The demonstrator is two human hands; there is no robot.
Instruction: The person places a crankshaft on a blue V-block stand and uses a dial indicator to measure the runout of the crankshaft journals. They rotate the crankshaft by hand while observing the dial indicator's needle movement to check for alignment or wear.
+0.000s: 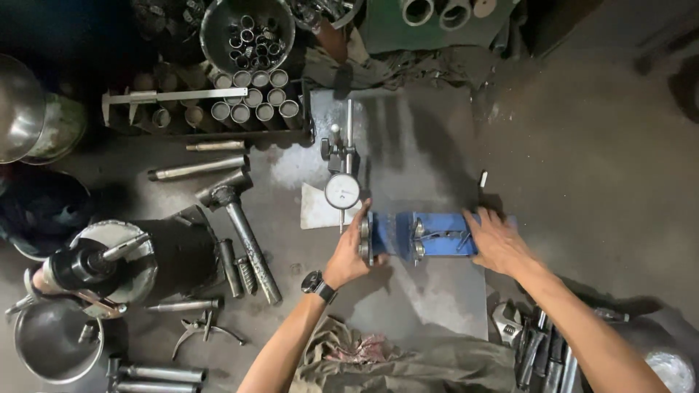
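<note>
Left hand [349, 255] grips the round metal end, partly hidden, of a blue steel fixture [429, 234]; right hand [497, 241] presses flat, fingers spread, covering its far end, near the grey plate's [408, 145] right edge.

We see a dim scene lit from above, glare on the steel plate [408, 145], dark murky corners, and slight softness toward the edges.
</note>
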